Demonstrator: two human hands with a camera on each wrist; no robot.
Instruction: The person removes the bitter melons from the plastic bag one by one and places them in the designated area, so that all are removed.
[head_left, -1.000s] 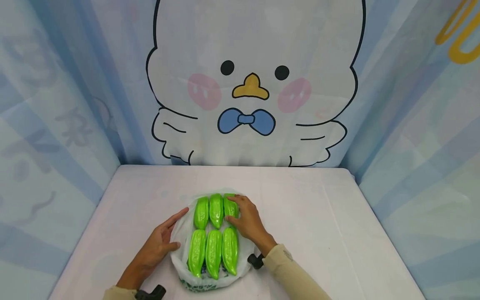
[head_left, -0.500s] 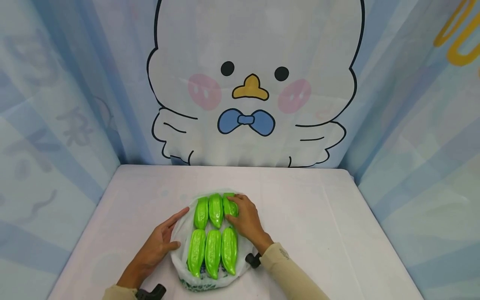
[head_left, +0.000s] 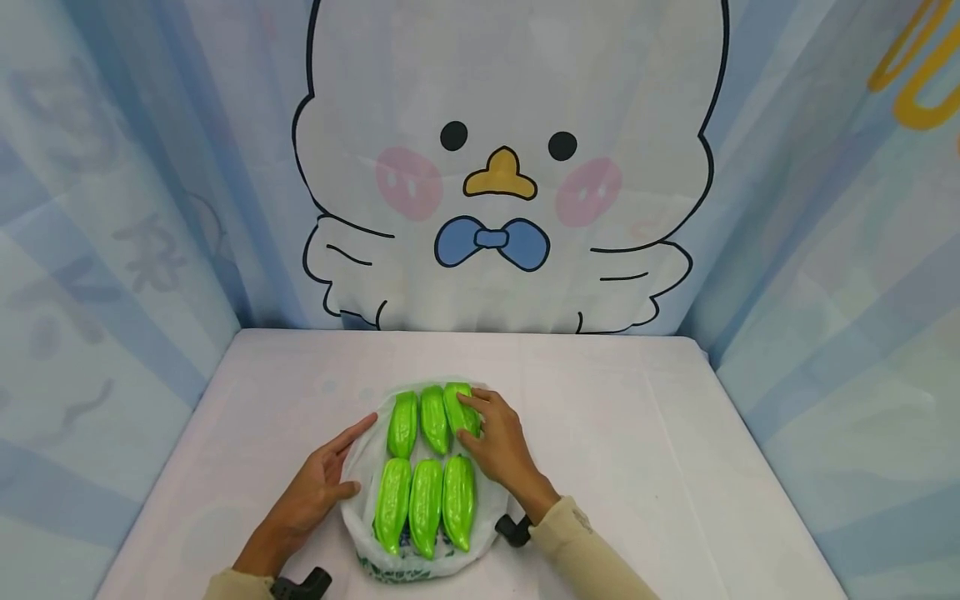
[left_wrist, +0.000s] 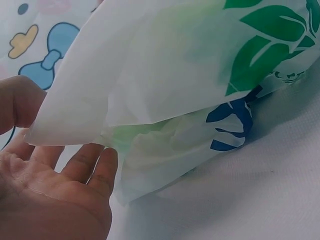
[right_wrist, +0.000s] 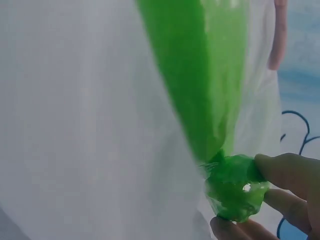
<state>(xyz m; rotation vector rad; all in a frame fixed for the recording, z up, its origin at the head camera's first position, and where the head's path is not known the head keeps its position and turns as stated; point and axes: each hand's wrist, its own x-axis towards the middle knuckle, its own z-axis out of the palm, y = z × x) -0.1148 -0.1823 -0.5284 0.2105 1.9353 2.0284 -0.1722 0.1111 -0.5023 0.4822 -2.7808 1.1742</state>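
Note:
Several glossy green, ribbed, tapered vegetable-shaped pieces lie in two rows of three on a white plastic bag (head_left: 363, 533). My right hand (head_left: 498, 442) holds the far-right green piece (head_left: 455, 404), with thumb and fingertips on its sides. In the right wrist view the fingers (right_wrist: 287, 172) pinch the knobbly end of the green piece (right_wrist: 237, 187). At the bag's left edge, my left hand (head_left: 318, 487) rests with index finger and thumb spread apart. The left wrist view has the bag's corner (left_wrist: 80, 110) between thumb and fingers; green leaves are printed on the bag.
A white-covered table (head_left: 622, 450) lies under the bag, with printed curtains (head_left: 495, 292) around its back and sides. Among the near row is a middle green piece (head_left: 425, 508). Black wrist mounts (head_left: 513, 531) sit by both sleeves.
The far-right green piece has tilted slightly and shifted a little away in my right hand; its neighbour has tilted a bit. The left hand and bag stay about where they were.

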